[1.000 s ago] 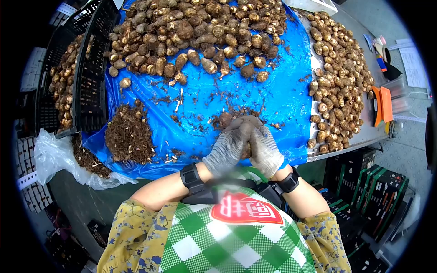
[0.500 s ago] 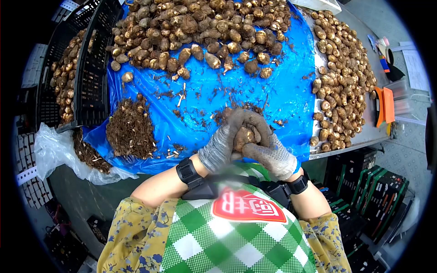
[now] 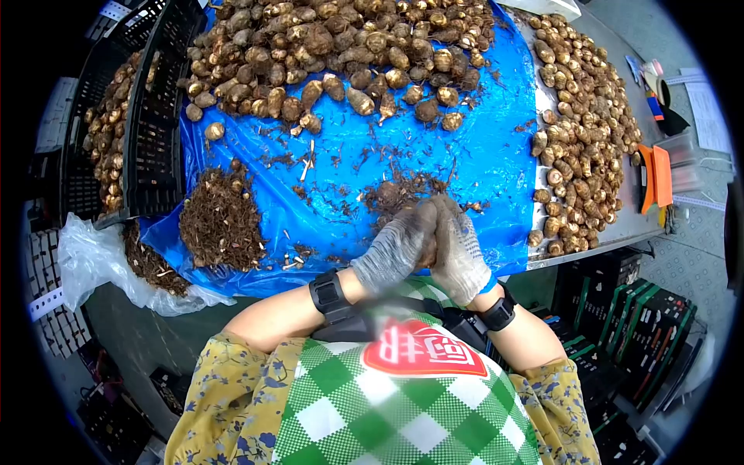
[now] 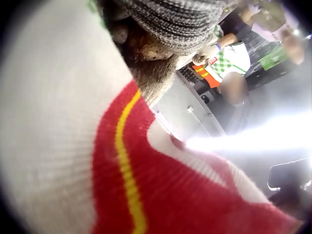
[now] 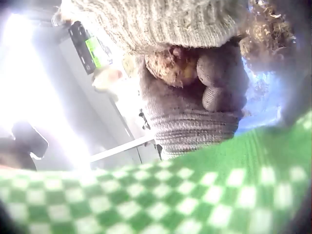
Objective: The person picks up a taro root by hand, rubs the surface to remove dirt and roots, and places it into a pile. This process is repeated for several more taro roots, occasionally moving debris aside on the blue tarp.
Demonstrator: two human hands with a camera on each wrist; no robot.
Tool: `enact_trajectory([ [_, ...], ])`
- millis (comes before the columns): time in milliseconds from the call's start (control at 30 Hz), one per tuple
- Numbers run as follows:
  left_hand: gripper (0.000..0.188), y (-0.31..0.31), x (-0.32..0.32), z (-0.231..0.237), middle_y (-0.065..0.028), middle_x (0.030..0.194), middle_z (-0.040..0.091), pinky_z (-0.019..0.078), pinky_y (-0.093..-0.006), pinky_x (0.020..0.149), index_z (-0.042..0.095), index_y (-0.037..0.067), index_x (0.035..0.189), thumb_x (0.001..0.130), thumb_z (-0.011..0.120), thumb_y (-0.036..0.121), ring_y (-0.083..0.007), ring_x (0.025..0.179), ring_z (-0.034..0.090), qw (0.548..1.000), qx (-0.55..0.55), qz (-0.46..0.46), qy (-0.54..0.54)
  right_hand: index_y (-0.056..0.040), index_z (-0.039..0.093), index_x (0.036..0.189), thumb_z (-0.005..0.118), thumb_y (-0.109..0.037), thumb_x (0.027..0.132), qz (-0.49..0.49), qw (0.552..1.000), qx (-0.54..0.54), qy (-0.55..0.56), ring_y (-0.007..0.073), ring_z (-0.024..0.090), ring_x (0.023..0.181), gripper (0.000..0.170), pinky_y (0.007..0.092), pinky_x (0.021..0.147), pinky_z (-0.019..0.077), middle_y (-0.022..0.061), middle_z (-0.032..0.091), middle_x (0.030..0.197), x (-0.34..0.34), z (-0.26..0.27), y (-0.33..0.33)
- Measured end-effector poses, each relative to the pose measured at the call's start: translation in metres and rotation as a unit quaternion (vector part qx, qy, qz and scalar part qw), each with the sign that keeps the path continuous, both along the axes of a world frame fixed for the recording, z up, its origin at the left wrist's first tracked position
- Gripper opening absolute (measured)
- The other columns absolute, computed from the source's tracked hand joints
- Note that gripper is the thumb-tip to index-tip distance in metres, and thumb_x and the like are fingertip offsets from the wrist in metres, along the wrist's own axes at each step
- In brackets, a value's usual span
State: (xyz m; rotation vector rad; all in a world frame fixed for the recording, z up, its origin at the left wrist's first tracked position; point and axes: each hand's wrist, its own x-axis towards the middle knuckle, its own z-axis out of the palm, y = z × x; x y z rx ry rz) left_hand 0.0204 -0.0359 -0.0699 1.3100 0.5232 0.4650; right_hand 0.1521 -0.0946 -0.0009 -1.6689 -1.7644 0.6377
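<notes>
Both hands wear dirty knitted gloves and come together over the blue sheet, close to the person's apron. A brown taro corm (image 5: 173, 67) with pale patches sits between the palms. My left hand (image 3: 399, 244) curls its fingers around the corm from one side. From the other side my right hand (image 3: 457, 252) grips it, fingers pressed against the left ones. In the head view the gloves hide most of the corm. Just beyond the fingertips lies a small heap of dark root scraps (image 3: 403, 188).
Untrimmed taros (image 3: 333, 54) are piled across the far part of the blue sheet (image 3: 488, 170). Cleaner taros (image 3: 581, 132) lie on the metal table at right. A black crate (image 3: 155, 116) stands at left, near a mound of root fibres (image 3: 222, 219). An orange object (image 3: 661, 177) rests at the right edge.
Half a second ago the hands parted somewhat, showing the taro under the right thumb. Now they are pressed together around it again, much as a second ago.
</notes>
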Motion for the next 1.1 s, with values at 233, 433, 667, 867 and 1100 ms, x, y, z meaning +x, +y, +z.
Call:
enact_trajectory([
  [233, 0.064, 0.027, -0.009, 0.064, -0.0028, 0.081, 0.06, 0.0423, -0.0163, 0.043, 0.06, 0.007, 0.096, 0.09, 0.039, 0.067, -0.0088, 0.059, 0.056, 0.915, -0.403, -0.017, -0.02, -0.0015, 0.057, 0.114, 0.042, -0.004, 0.093, -0.195, 0.83, -0.115, 0.51, 0.0162, 0.055, 0.103, 0.026, 0.0296, 0.085, 0.0461, 0.0085, 0.055, 0.114, -0.009, 0.014, 0.003],
  [433, 0.065, 0.025, -0.006, 0.06, 0.0039, 0.072, 0.056, 0.0283, -0.0169, 0.04, 0.057, 0.014, 0.096, 0.086, 0.037, 0.075, -0.0024, 0.05, 0.044, 0.897, -0.434, 0.085, 0.0, -0.0016, 0.061, 0.1, 0.062, -0.025, 0.09, -0.189, 0.952, -0.064, 0.23, 0.0139, 0.058, 0.075, 0.025, 0.0293, 0.069, 0.0488, 0.0085, 0.063, 0.085, -0.002, 0.017, 0.005],
  [667, 0.059, 0.024, -0.012, 0.053, -0.0015, 0.072, 0.06, 0.031, -0.0174, 0.042, 0.06, 0.008, 0.091, 0.089, 0.047, 0.065, -0.0045, 0.049, 0.043, 0.944, -0.329, 0.01, 0.002, -0.0043, 0.06, 0.089, 0.07, -0.031, 0.082, -0.093, 0.982, -0.161, 0.026, 0.0296, 0.059, 0.054, 0.03, 0.0383, 0.049, 0.0438, 0.0127, 0.055, 0.058, -0.013, 0.046, 0.008],
  [867, 0.052, 0.014, -0.001, 0.054, -0.0033, 0.083, 0.061, 0.0468, -0.0213, 0.059, 0.06, 0.007, 0.093, 0.09, 0.052, 0.059, -0.0094, 0.065, 0.054, 0.924, -0.363, 0.124, 0.011, -0.0081, 0.057, 0.069, 0.068, -0.026, 0.08, 0.028, 0.996, 0.003, -0.086, 0.0308, 0.054, 0.051, 0.024, 0.041, 0.047, 0.0414, 0.012, 0.05, 0.056, -0.013, 0.042, 0.005],
  [1100, 0.056, 0.025, -0.009, 0.048, -0.0017, 0.077, 0.062, 0.0477, -0.0239, 0.049, 0.064, 0.008, 0.094, 0.089, 0.05, 0.062, -0.0115, 0.06, 0.059, 0.874, -0.469, 0.11, -0.063, -0.0053, 0.06, 0.072, 0.066, -0.009, 0.079, -0.019, 0.988, -0.013, 0.155, 0.0252, 0.055, 0.053, 0.01, 0.0367, 0.046, 0.041, 0.0078, 0.053, 0.062, -0.014, 0.053, 0.003],
])
